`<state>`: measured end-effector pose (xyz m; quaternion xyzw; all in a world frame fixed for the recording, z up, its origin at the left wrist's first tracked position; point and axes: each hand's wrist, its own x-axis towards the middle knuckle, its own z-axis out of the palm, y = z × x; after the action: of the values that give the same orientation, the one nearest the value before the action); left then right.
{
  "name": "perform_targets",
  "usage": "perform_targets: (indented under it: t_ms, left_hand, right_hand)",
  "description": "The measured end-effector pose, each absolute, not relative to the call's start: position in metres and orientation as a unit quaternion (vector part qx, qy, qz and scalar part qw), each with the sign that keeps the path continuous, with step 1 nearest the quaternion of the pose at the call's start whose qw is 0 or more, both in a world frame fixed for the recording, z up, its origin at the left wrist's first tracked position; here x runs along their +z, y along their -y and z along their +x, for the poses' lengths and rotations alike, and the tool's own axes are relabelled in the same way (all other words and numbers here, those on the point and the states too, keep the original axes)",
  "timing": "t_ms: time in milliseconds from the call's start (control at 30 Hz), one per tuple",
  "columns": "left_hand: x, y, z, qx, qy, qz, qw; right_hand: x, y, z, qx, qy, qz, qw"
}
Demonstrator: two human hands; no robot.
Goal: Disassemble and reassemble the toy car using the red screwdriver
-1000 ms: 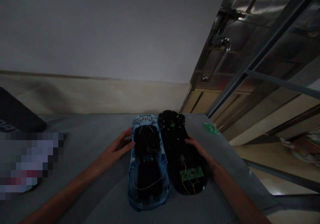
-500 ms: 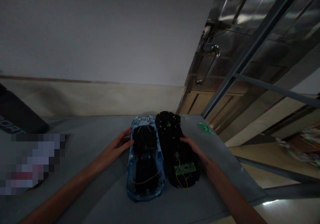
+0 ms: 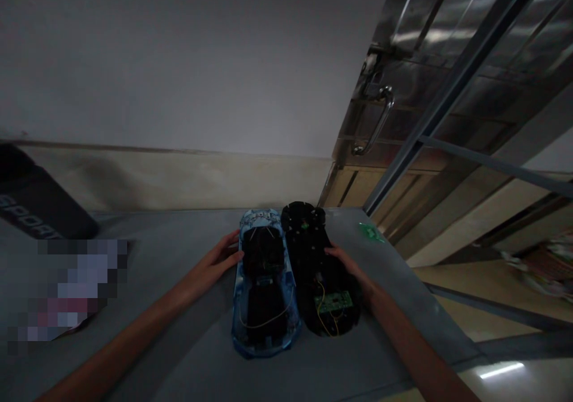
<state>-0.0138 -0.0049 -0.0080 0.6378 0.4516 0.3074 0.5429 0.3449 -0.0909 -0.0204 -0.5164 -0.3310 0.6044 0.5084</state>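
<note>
- Both hands are resting flat with the grip released: the left hand (image 3: 218, 263) is touching the left flank of the blue car shell (image 3: 265, 288), the right hand (image 3: 351, 269) is lying against the right edge of the black chassis (image 3: 320, 282), neither closing around anything.
- Shell and chassis are lying side by side, touching, between the two hands, long axes running near to far; each hand is sitting nearer its own part.
- A green circuit board (image 3: 333, 301) with yellow wires is showing at the chassis's near end.
- A grey counter (image 3: 179, 330) is carrying everything; a small green piece (image 3: 370, 231) is lying far right, a dark box (image 3: 31, 211) far left.
- A pale wall and a metal door with a handle (image 3: 375, 121) are standing beyond, in dim light.
</note>
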Motion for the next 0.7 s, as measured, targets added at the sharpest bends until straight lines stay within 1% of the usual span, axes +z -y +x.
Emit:
perform_targets:
  t_ms: [167,467,700]
  left_hand:
    - [-0.016,0.002,-0.016,0.316,-0.446,0.636,0.545]
    - [-0.007,0.006,-0.017,0.306,-0.46,0.628,0.548]
    - [-0.004,0.009,-0.018,0.289,-0.478,0.628,0.541]
  right_hand:
    - [-0.023,0.093,0.345,0.6,0.329,-0.518,0.513]
    - [-0.01,0.094,0.343,0.609,0.322,-0.534,0.49]
    - [-0.016,0.093,0.346,0.607,0.329,-0.534,0.488]
